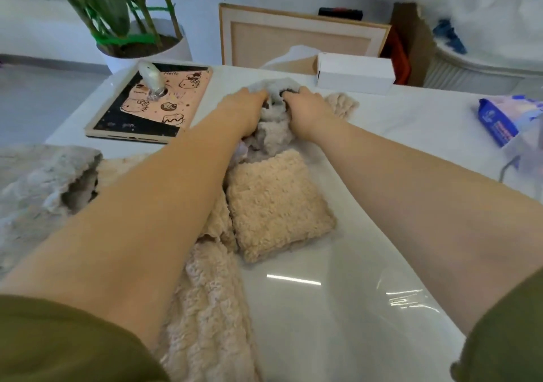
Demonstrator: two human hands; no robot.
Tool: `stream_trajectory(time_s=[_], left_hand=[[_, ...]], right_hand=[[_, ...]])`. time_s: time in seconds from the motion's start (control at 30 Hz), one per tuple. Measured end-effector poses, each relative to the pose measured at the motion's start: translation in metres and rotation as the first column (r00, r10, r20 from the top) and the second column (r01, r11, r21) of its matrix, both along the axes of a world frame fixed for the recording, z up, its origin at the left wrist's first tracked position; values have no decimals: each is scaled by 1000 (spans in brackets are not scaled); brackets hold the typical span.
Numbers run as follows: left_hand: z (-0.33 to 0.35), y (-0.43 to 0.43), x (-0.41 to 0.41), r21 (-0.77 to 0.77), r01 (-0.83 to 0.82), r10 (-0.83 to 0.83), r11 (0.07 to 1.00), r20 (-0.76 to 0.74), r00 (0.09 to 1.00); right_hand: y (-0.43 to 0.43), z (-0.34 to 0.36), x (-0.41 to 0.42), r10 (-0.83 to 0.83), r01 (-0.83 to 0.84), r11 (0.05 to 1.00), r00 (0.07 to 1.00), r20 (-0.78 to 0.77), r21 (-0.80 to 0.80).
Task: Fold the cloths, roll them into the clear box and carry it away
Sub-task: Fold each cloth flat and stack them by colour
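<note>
A crumpled grey fluffy cloth (274,130) lies at the middle of the white table (338,293). My left hand (245,109) and my right hand (307,109) both grip its far end, fingers curled into the fabric. Just nearer to me sits a folded beige fluffy cloth (276,205), a neat square. A longer beige cloth (208,308) runs unfolded from under my left forearm toward the table's near edge. Another grey cloth (38,190) lies bunched at the left edge. A clear plastic box (526,152) shows only partly at the right edge.
A pink cartoon tablet case (152,102) with a small bottle (151,80) on it lies far left. A white carton (354,73) stands at the far edge, a blue wipes pack (499,117) at right. A potted plant (141,28) and a framed board (299,34) stand behind the table.
</note>
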State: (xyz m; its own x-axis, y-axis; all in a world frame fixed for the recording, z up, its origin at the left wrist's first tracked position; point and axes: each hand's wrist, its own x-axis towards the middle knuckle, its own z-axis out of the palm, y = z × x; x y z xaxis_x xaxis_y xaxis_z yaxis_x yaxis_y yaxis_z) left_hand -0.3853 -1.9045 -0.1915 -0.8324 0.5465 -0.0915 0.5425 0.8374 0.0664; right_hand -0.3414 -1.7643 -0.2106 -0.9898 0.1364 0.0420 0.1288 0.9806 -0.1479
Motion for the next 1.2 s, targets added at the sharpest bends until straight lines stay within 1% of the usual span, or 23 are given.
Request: stream_trajectory(time_s=[0.07,0.13,0.2,0.27,0.37,0.47,0.57,0.6,0.63,0.7,0.77,0.8,0.83,0.9,1.0,1.07,1.1,1.17,1.2], left_hand=[[5,-3,13,66,3,7,998,-148,989],[23,-4,27,163,35,16,986,-299,954],[47,-4,42,243,76,18,967,-366,931],[68,-5,57,337,86,44,937,-359,932],[85,-7,109,508,61,109,859,-298,948],[73,-9,183,639,37,138,768,-222,965],[48,-16,258,731,95,93,676,-212,973],[39,-18,284,751,112,61,651,-199,978],[28,-20,301,755,116,35,645,-181,983],[6,-22,337,722,84,-12,687,-104,995],[-20,-26,364,652,21,-53,758,30,998],[-31,-29,376,613,18,-71,790,62,996],[-39,-32,383,572,30,-74,819,54,996],[-48,-39,397,492,54,-70,869,12,998],[-46,-51,416,432,98,-91,896,-38,995],[-46,-59,427,449,86,-61,890,-71,996],[-48,-64,432,473,42,-18,880,-55,998],[-52,-73,439,523,-88,83,848,34,996],[-54,-76,441,529,-122,106,840,60,993]], right_hand=[[0,5,16,-50,38,994,992,-119,-103],[1,22,34,-101,68,989,959,-266,-129],[-3,45,53,-170,115,980,910,-379,-163],[-13,66,72,-247,147,959,855,-457,-243],[-31,87,122,-323,143,926,780,-536,-350],[-46,75,185,-340,93,907,738,-583,-412],[-56,50,259,-346,35,898,671,-656,-438],[-57,41,286,-352,35,896,663,-661,-442],[-58,31,306,-359,44,896,659,-661,-442],[-56,13,351,-350,89,912,678,-646,-401],[-53,-7,385,-311,144,937,759,-572,-319],[-51,-15,401,-298,171,944,805,-512,-282],[-50,-21,410,-293,194,948,845,-447,-254],[-48,-28,432,-311,251,946,885,-346,-206],[-46,-30,456,-348,322,937,891,-293,-133],[-47,-29,465,-386,362,922,877,-285,-134],[-48,-29,469,-414,388,910,862,-292,-144],[-47,-28,477,-497,470,868,814,-302,-160],[-45,-28,480,-536,512,844,788,-303,-161]])
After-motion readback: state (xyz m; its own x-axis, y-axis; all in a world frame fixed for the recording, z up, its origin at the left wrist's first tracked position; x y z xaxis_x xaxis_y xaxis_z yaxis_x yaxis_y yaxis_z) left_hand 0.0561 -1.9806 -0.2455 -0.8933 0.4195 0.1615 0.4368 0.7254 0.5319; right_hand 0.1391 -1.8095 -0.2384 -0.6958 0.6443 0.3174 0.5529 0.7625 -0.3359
